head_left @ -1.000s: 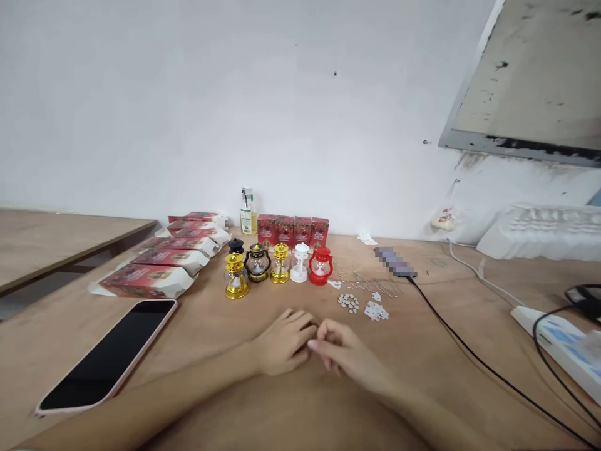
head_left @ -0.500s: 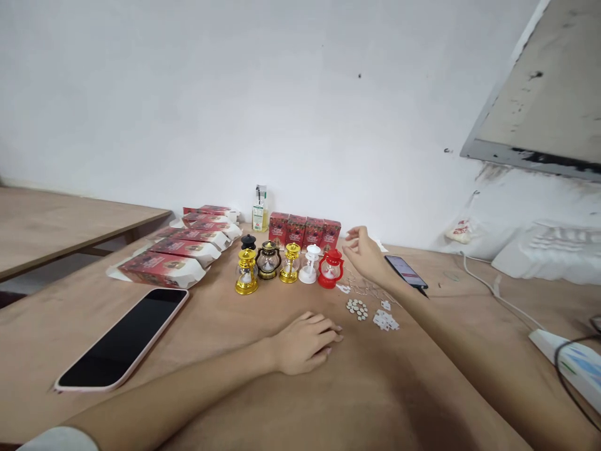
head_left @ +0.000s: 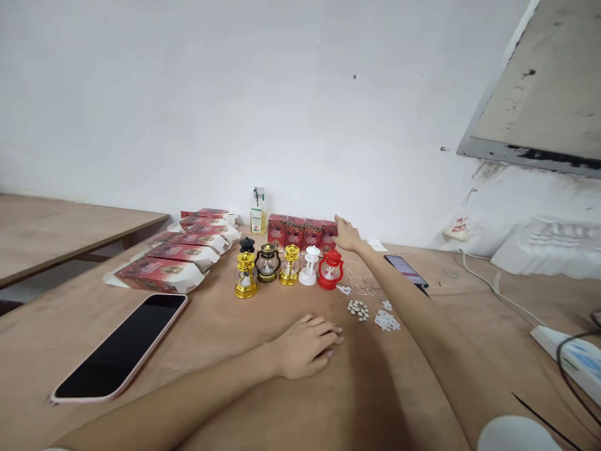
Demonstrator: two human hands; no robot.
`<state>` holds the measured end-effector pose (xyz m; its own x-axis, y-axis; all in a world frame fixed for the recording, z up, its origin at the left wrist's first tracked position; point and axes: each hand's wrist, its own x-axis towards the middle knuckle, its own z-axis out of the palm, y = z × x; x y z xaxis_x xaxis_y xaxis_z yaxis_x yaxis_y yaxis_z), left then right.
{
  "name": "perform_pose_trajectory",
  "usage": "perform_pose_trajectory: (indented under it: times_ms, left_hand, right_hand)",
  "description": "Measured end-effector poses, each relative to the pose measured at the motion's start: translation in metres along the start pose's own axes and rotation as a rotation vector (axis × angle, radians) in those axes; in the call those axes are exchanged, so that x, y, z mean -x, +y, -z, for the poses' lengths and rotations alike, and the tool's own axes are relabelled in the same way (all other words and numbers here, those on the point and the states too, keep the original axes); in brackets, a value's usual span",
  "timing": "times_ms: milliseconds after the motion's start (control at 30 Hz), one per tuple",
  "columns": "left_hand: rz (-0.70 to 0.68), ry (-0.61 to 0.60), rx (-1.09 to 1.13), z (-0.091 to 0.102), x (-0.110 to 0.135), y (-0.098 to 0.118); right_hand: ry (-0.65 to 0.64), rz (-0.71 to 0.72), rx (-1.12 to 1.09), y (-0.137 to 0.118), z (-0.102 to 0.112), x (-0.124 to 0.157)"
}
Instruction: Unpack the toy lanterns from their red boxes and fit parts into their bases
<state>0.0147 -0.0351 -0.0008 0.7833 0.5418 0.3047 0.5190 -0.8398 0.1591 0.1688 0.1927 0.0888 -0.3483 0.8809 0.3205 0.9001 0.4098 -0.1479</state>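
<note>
Well, rightmost red box (head_left: 327,234) printed, upright; right hand (head_left: 347,235) at its edge, grip unclear; left hand (head_left: 307,346) loosely spread.

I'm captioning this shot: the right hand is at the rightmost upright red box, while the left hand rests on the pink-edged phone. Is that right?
Not quite: the left hand rests on the tabletop, not on the pink-edged phone, as the head view shows. The right hand is at the rightmost upright red box, as you say.
</note>
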Motion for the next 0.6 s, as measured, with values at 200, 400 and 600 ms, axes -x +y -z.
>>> perform_pose_trajectory:
  times_ms: [200, 400, 600]
  left_hand:
    - [0.006, -0.005, -0.002, 0.0, -0.001, 0.001]
    - [0.014, -0.01, 0.004, 0.0, 0.0, 0.001]
    - [0.011, 0.001, 0.0, -0.001, 0.0, 0.0]
  right_hand:
    - [-0.026, 0.008, 0.054, 0.005, -0.004, -0.006]
    - [0.066, -0.037, 0.116, 0.009, 0.004, 0.001]
    - [0.134, -0.069, 0.069, 0.027, 0.003, 0.008]
